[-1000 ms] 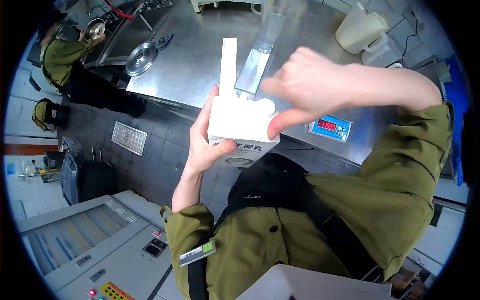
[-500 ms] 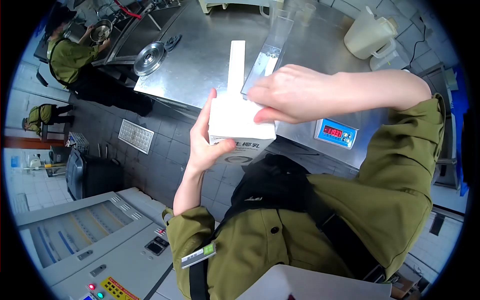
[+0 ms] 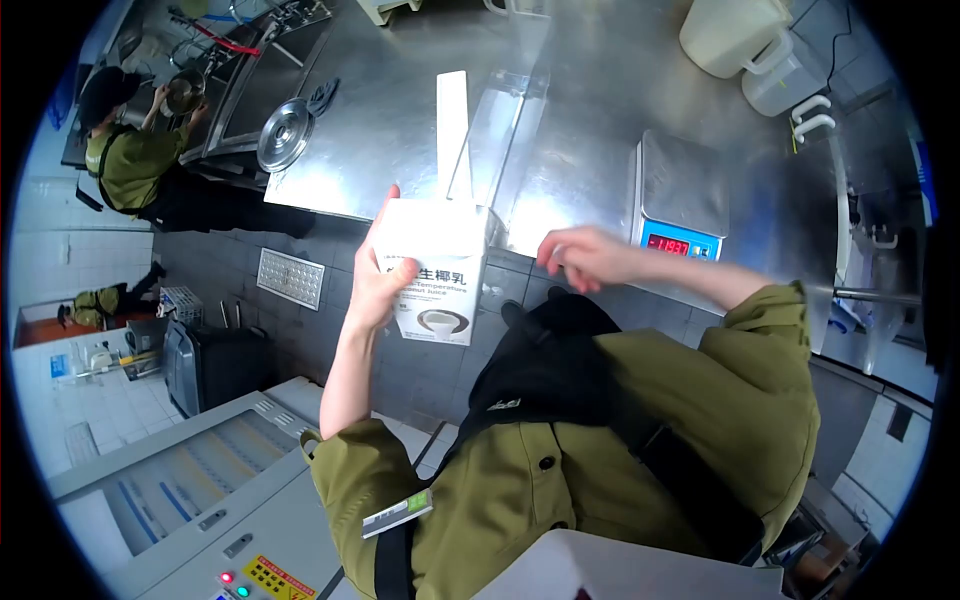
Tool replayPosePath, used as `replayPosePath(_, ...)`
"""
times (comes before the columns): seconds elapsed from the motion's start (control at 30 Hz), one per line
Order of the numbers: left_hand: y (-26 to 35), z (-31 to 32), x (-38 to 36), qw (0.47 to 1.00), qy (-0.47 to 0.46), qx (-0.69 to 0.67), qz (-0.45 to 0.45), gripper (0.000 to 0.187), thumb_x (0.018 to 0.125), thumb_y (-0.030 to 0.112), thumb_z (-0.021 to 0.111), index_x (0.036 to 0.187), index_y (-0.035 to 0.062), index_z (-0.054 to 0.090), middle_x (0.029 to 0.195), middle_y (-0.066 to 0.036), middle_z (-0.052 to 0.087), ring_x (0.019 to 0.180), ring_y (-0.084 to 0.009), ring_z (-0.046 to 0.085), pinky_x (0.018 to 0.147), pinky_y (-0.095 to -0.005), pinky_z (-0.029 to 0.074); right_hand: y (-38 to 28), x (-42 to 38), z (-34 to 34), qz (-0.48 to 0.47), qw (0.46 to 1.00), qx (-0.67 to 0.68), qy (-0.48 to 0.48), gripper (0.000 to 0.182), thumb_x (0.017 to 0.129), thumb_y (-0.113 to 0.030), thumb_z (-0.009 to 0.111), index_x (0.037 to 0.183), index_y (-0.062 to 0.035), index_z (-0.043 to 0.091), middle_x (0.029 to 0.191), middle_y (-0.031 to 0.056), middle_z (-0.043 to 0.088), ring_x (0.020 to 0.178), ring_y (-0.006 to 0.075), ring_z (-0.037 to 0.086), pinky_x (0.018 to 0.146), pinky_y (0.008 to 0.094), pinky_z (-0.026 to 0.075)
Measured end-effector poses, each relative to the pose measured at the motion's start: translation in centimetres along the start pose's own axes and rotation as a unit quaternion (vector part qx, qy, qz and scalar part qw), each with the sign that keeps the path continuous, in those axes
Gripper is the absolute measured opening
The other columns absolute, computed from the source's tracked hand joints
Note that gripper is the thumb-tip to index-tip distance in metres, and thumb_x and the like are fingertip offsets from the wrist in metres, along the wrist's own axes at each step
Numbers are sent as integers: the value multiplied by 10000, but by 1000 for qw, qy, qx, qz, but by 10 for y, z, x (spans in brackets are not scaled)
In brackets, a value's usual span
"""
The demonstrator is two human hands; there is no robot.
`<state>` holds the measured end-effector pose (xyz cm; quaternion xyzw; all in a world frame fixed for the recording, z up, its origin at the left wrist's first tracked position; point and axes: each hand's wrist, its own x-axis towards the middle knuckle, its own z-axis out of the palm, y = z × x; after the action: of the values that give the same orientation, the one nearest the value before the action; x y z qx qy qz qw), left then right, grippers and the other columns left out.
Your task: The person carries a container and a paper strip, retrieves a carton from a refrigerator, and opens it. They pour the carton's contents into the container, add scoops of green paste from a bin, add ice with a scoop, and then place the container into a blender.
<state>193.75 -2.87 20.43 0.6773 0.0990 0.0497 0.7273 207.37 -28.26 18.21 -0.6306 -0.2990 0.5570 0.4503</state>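
Observation:
My left hand [image 3: 376, 275] is wrapped around a white carton of coconut juice [image 3: 433, 265], thumb across its front and fingers behind its left side. The carton's printed front faces me, and its top is by the table's front edge. To the right of the carton, my right hand [image 3: 590, 258] hovers apart from it, fingers loosely bent and slightly apart, with nothing visible in them. Beyond the carton are a long white strip [image 3: 452, 125] and a narrow clear plastic container [image 3: 515, 115] on the steel table.
A digital scale [image 3: 682, 195] with a red readout sits on the steel table [image 3: 590, 120]. At the back right stand plastic jugs [image 3: 735, 35]. A metal lid [image 3: 285, 135] lies near the left corner. One co-worker [image 3: 140, 165] holds a pot at the sink; another person [image 3: 95, 305] is farther off.
My right hand has left the carton's top and moved right and down. My left hand has shifted the carton left and tilted it, so more of its printed front shows.

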Motion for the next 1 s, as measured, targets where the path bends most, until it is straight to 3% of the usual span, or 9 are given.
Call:
replayPosePath(0.03, 2, 3, 1, 1000, -4, -10, -22, 1008, 611, 448, 723, 1306, -45, 183, 1228, -169, 400, 1128, -213, 397, 950, -320, 290, 23, 9, 9, 46, 997, 39, -45, 206, 831, -172, 410, 959, -42, 506, 849, 93, 545, 696, 184, 550, 653, 304, 453)
replayPosePath(0.1, 1, 1, 7, 999, -10, -12, -51, 1004, 618, 431, 725, 1314, -32, 168, 1206, -157, 420, 1098, -204, 426, 924, -311, 326, 61, 39, 36, -194, 980, -22, -25, 267, 842, -262, 448, 923, -19, 522, 886, 119, 551, 742, 203, 554, 667, 325, 450)
replayPosePath(0.17, 3, 3, 10, 996, -14, -26, -82, 991, 631, 411, 723, 1318, -25, 158, 1191, -151, 432, 1077, -198, 443, 906, -302, 347, 52, 52, 57, -139, 988, -66, -27, 437, 803, -399, 518, 960, 8, 525, 925, 148, 559, 821, 221, 549, 698, 325, 441)
replayPosePath(0.27, 7, 4, 14, 995, -20, -11, -100, 920, 679, 360, 698, 1324, -10, 156, 1158, -148, 458, 1033, -192, 472, 867, -292, 382, 31, 59, 78, -159, 985, -66, 8, 613, 719, -505, 588, 1010, 30, 520, 967, 169, 562, 878, 253, 542, 736, 336, 433)
replayPosePath(0.4, 17, 4, 16, 991, 2, 5, -135, 865, 708, 330, 677, 1324, -1, 168, 1145, -158, 465, 1000, -191, 492, 832, -285, 408, 34, 74, 96, -215, 975, 32, 50, 706, 665, -545, 619, 1024, 53, 510, 964, 183, 568, 890, 283, 552, 752, 351, 434)
replayPosePath(0.53, 26, 1, 18, 987, -13, 59, -150, 842, 737, 408, 621, 1324, 16, 162, 1059, -147, 518, 868, -152, 565, 702, -256, 480, 28, 79, 107, -206, 977, 44, 46, 723, 633, -566, 633, 990, 55, 531, 914, 177, 589, 861, 292, 566, 763, 338, 431)
replayPosePath(0.63, 37, 3, 20, 979, -6, 34, -199, 840, 731, 347, 649, 1323, 0, 164, 1121, -174, 477, 966, -195, 516, 793, -281, 442, 20, 74, 109, -198, 978, 49, 43, 721, 636, -567, 629, 994, 51, 533, 936, 186, 585, 880, 287, 564, 770, 338, 429)
replayPosePath(0.77, 52, 10, 24, 970, 11, 72, -233, 818, 751, 333, 630, 1323, -3, 151, 1095, -179, 492, 942, -199, 536, 770, -293, 461, 10, 68, 111, -208, 971, 113, 16, 664, 671, -492, 638, 1041, 47, 522, 969, 195, 578, 907, 280, 557, 790, 334, 422)
replayPosePath(1.0, 68, 14, 31, 948, 2, 141, -286, 595, 773, 364, 598, 1136, -55, 383, 941, -146, 566, 829, -173, 586, 690, -283, 499, 5, 71, 121, -246, 946, 213, -16, 604, 700, -434, 636, 1051, 45, 522, 1000, 180, 571, 935, 263, 540, 810, 322, 412)
